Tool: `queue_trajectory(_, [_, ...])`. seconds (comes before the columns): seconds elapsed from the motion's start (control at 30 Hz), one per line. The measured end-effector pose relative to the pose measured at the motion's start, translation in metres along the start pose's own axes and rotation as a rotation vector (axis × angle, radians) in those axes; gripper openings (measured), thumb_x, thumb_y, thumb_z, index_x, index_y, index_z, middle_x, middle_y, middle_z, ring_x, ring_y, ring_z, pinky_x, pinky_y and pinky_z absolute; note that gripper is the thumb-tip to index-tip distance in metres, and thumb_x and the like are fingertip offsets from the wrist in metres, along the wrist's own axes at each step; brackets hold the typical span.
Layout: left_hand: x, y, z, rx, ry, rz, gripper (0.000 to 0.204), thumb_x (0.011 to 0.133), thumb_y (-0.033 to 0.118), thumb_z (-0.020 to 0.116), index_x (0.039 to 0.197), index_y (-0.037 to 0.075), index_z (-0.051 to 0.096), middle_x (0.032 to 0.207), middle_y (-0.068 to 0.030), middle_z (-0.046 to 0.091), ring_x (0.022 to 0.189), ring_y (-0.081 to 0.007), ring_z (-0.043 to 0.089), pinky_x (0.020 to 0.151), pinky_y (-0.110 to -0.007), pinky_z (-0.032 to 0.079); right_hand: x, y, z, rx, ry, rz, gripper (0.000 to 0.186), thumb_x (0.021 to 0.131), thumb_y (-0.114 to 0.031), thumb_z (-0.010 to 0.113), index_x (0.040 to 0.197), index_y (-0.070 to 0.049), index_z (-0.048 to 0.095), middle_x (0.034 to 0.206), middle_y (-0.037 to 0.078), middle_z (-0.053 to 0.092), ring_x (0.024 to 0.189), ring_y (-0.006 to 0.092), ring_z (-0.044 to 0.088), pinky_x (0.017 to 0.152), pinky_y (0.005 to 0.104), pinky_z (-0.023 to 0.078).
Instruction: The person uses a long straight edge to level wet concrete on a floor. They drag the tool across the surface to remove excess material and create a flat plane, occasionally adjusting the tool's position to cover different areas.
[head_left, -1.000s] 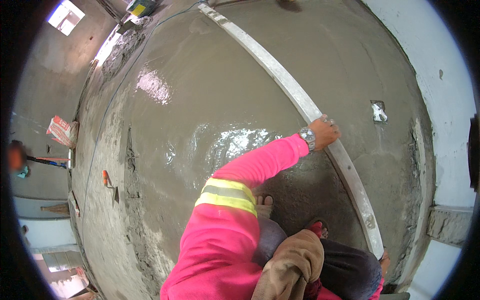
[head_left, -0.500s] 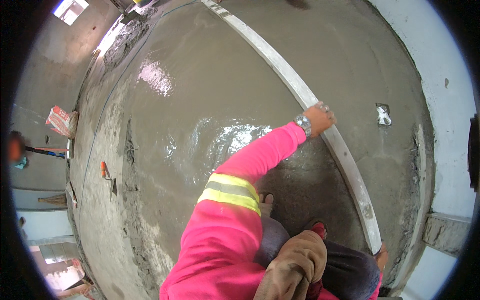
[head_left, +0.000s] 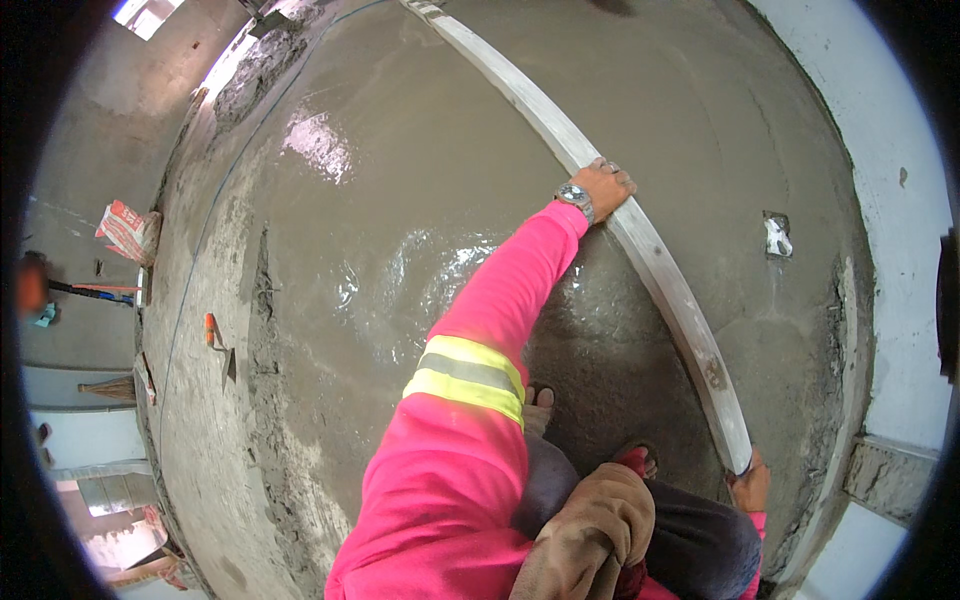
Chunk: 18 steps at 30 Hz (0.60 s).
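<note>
Altogether two hands [head_left: 606,190], one bar [head_left: 662,275], one trowel [head_left: 210,330]

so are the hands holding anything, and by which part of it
The bar: the left hand grips it partway along its length; the right hand is at its near end, its exact hold partly hidden.

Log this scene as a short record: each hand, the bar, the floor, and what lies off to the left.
Left hand: gripping the bar from above, watch on wrist
Right hand: at the bar's near end, grip partly hidden
Bar: long, pale, running from the right hand to the top edge
Floor: grey, wet and shiny in places
Off left: orange-handled trowel on the floor; red-and-white bag farther left
</note>
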<state>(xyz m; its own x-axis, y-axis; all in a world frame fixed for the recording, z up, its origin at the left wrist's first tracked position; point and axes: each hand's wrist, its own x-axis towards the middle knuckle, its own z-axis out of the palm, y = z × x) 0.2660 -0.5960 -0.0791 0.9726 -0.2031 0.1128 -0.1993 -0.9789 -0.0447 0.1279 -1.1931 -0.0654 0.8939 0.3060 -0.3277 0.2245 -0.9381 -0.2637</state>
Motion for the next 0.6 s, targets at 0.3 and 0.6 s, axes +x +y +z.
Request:
queue_trajectory(0.3, [-0.011,-0.028,-0.004,0.045,-0.027,-0.031,0.037,0.076,0.008,0.062,0.112,0.014,0.058,0.116,-0.0059,0.059,0.110,-0.0252,0.056,0.097,-0.039,0.043,0.020,-0.034,-0.002,0.078,-0.008,0.002,0.063,0.053,-0.001,0.077,0.112,-0.005,0.057,0.095,0.019,0.066,0.094,0.0372,0.064,0.082,0.0415,0.049])
queue_trajectory(0.6, [-0.029,-0.051,-0.005,0.091,-0.018,-0.065,0.044,0.068,0.011,0.071,0.110,0.014,0.058,0.112,-0.0050,0.060,0.110,-0.0248,0.056,0.096,-0.037,0.044,0.039,-0.044,-0.006,0.068,-0.060,-0.046,0.069,0.052,-0.002,0.082,0.115,-0.005,0.056,0.102,0.019,0.065,0.098,0.0358,0.063,0.085,0.0396,0.048])
